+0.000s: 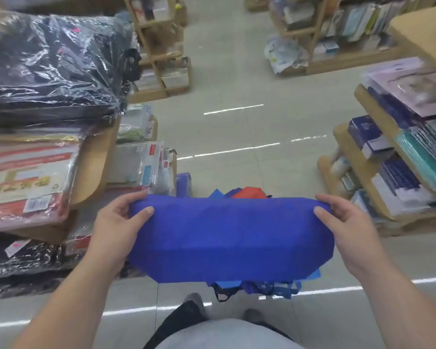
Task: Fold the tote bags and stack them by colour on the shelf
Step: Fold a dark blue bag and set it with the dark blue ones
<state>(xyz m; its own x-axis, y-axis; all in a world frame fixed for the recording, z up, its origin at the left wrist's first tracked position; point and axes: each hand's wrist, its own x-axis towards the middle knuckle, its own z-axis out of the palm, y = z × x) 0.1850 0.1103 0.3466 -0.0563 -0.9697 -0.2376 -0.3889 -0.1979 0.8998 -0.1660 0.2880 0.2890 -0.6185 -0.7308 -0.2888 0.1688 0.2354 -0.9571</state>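
1. Premises: a shop aisle with a pale tiled floor (227,137), wooden shelving on both sides; the left shelf (91,167) carries plastic-wrapped dark goods and packaged stationery.
2. Item: a blue tote bag (227,235) is held in the air, stretched flat, above a heap of blue and red bags (247,192) on the floor.
3. Grip: left hand (118,222) and right hand (342,222) each pinch one end, thumbs on top.
4. Step, as judged: folding is under way.
5. Next: another fold, then the matching colour stack.

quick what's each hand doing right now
Left hand: grip closed on the left end of the blue tote bag.
Right hand: grip closed on its right end.
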